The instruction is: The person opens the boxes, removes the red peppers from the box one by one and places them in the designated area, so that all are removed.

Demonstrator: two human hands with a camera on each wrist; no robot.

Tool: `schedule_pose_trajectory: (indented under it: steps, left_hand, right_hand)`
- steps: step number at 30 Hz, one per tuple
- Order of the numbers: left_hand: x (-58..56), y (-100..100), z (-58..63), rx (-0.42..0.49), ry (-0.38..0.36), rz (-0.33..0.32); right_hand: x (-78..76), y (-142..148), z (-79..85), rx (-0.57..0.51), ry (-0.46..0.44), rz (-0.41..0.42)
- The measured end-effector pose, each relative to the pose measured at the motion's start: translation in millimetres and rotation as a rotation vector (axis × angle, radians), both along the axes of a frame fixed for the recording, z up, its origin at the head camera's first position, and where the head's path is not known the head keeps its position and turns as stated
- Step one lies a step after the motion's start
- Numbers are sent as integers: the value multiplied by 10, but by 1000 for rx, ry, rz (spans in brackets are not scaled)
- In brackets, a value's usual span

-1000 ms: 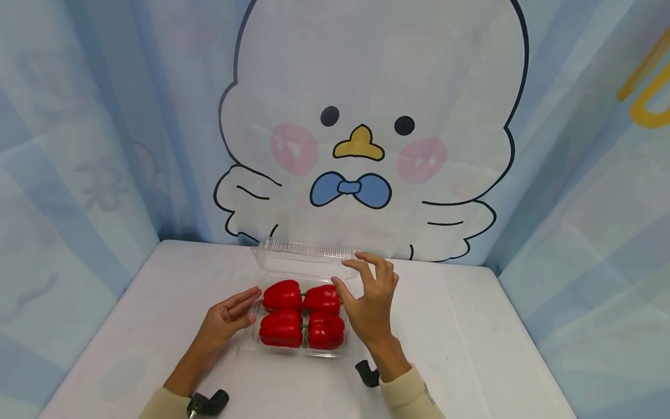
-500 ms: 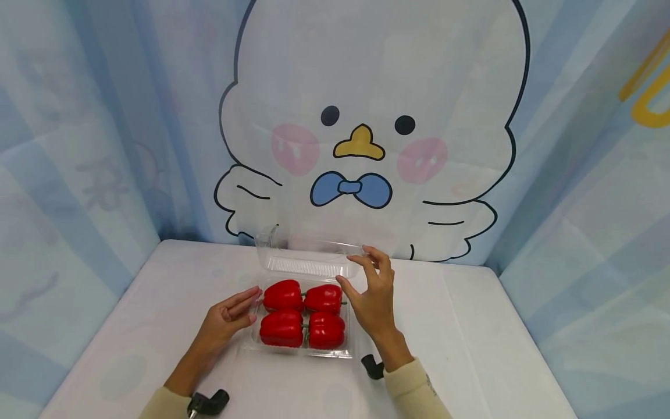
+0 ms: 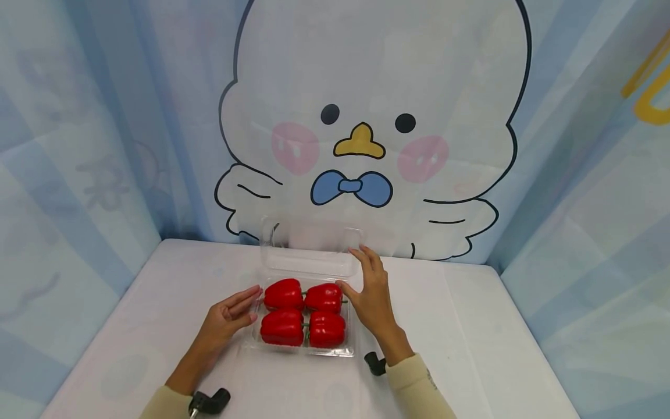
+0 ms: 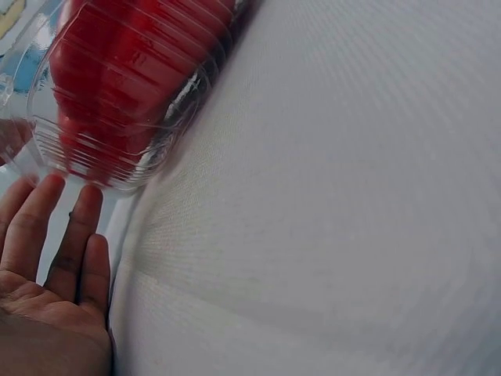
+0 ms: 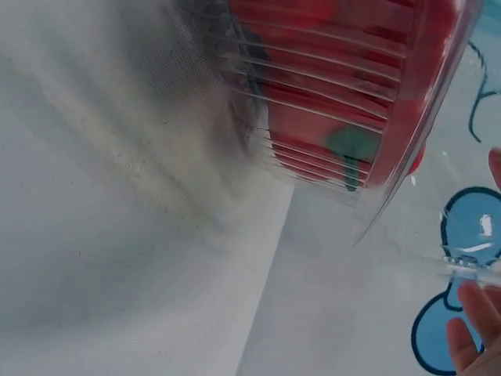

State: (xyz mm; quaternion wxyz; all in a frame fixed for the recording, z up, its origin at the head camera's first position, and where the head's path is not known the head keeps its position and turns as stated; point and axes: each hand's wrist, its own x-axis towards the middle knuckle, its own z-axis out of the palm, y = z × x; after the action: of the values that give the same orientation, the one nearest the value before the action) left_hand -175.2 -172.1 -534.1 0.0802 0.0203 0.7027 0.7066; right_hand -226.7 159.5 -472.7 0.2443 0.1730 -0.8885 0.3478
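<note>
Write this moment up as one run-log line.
clear container: open, four red peppers inside | clear lid: raised at back | left hand: at container's left side | right hand: by lid's right edge

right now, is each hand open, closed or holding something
Left hand: open, at the tray's left side.
Right hand: open, by the lid's right edge.

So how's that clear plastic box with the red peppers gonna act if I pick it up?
The box will probably flex: it looks thin, see-through and ribbed. Its lid may swing, since it stands open at the far side. The peppers might shift, as nothing covers them.
</note>
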Motion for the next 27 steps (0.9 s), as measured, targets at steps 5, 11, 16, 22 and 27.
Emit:
schedule_pose_trajectory:
  steps: [5, 11, 16, 22, 27]
  left_hand:
    - [-11, -2, -4, -2, -18, 2]
    - [-14, -8, -6, -11, -17, 6]
    - [-11, -8, -41, -7, 5, 5]
    - [-26, -8, -79, 5, 25, -4]
    - [-36, -13, -105, 10, 41, -16]
  right_hand:
    - [-12, 8, -34, 24, -100, 0]
    - [10, 7, -67, 25, -175, -29]
    - [62, 3, -108, 40, -165, -34]
    - [164, -22, -125, 48, -179, -34]
    - [287, -59, -157, 37, -207, -18]
